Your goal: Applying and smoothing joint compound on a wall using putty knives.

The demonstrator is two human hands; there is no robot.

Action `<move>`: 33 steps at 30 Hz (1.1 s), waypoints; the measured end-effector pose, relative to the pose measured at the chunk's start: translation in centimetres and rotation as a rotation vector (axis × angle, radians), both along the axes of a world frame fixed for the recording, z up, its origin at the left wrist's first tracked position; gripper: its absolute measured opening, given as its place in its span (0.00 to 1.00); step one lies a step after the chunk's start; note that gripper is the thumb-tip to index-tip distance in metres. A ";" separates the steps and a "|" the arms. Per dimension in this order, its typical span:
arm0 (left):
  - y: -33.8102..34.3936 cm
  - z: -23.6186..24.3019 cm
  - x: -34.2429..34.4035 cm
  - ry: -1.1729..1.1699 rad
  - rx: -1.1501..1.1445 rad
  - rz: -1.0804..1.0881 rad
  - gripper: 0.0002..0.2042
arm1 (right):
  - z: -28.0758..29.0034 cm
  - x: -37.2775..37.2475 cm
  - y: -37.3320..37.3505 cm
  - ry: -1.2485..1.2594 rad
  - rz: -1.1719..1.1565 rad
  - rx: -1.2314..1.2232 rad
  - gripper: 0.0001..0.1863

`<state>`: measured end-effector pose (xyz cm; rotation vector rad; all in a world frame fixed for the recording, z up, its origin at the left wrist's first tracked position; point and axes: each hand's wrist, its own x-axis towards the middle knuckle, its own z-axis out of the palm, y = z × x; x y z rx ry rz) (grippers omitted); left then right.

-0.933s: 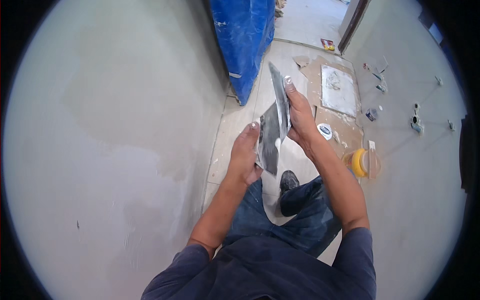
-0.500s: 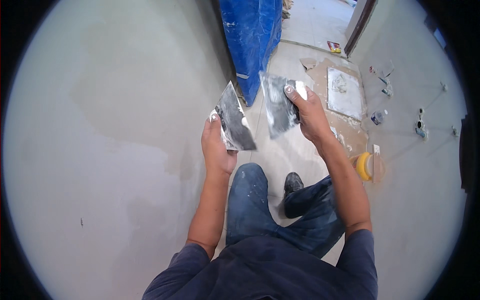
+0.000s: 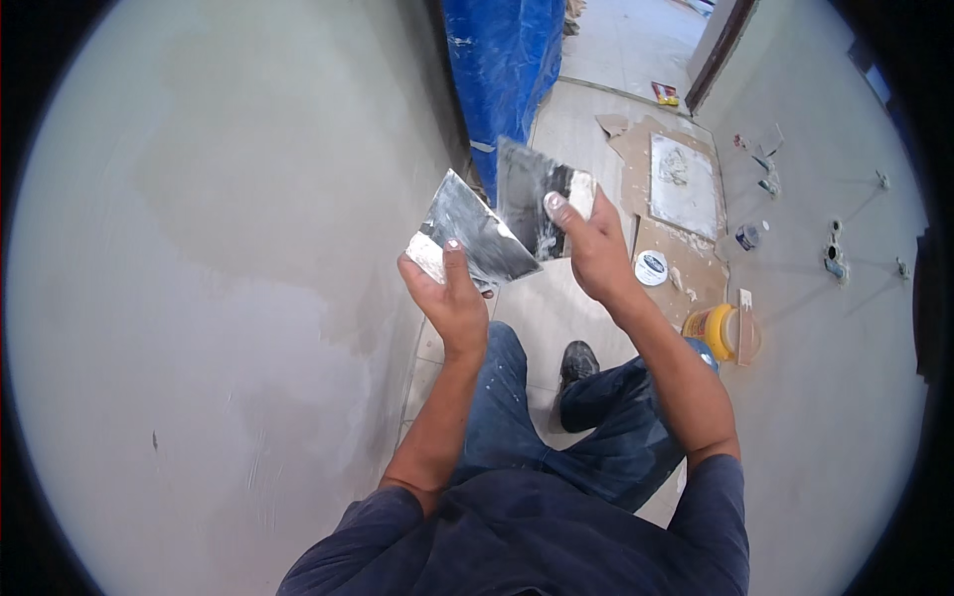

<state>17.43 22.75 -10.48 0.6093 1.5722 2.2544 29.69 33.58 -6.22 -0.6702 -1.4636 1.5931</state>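
Observation:
My left hand (image 3: 452, 298) is closed round a flat metal putty blade (image 3: 475, 230), its thumb lying across the face. White putty smears the blade, thickest near the hand. My right hand (image 3: 599, 253) grips a second metal putty blade (image 3: 527, 184), thumb on top. This one also carries white streaks and a pale strip by the thumb. The two blades meet or overlap at their inner edges in front of my knees; whether they touch I cannot tell. Most fingers of both hands are hidden under the metal.
A skim-coated wall (image 3: 229, 248) with darker patches rises at left. Blue plastic sheeting (image 3: 507, 60) hangs ahead. At right, cardboard (image 3: 696, 260) bears a putty-covered white board (image 3: 701, 199) and a round white lid (image 3: 651, 267). A yellow tub (image 3: 708, 323) stands near the pipe-studded right wall (image 3: 825, 377).
Both hands have come closer together: the left moved right and turned its blade flatter, the right shifted left. The blades, apart before, now meet or overlap. The white lid has come into view.

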 end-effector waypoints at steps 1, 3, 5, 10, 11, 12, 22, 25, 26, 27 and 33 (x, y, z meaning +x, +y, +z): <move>-0.4 0.2 -0.2 0.003 -0.041 0.033 0.12 | 0.0 0.0 -0.7 -0.096 0.042 0.084 0.15; -0.6 1.0 -0.6 -0.026 -0.057 0.032 0.13 | 0.2 0.2 -1.6 -0.136 0.124 0.101 0.16; -0.6 1.8 -0.6 -0.071 -0.097 0.041 0.14 | 0.6 0.9 -2.1 -0.355 0.220 0.156 0.15; -0.6 3.5 -1.0 -0.048 0.033 0.118 0.14 | 1.7 3.8 -2.0 -0.693 0.103 0.483 0.13; -0.6 3.5 -0.9 -0.034 0.047 0.107 0.14 | 1.7 4.2 -2.1 -0.618 0.004 0.813 0.15; -0.7 3.6 -0.8 -0.021 0.043 0.132 0.13 | 1.7 4.5 -2.3 -0.517 -0.096 1.142 0.18; -0.9 3.5 0.8 0.049 0.199 0.138 0.12 | -0.9 4.0 -7.1 -0.562 -0.154 1.494 0.24; -0.8 3.6 1.6 0.080 0.257 0.172 0.12 | -0.9 4.0 -7.2 -0.583 -0.133 1.468 0.25; -0.8 3.7 1.7 0.058 0.239 0.178 0.12 | -0.9 4.0 -7.2 -0.590 -0.126 1.462 0.25; -0.7 3.7 1.9 0.062 0.259 0.175 0.12 | -0.8 3.9 -7.2 -0.610 -0.094 1.456 0.25; -1.6 3.1 1.4 0.139 0.126 0.155 0.14 | -0.4 2.8 -7.9 -0.585 -0.098 1.430 0.26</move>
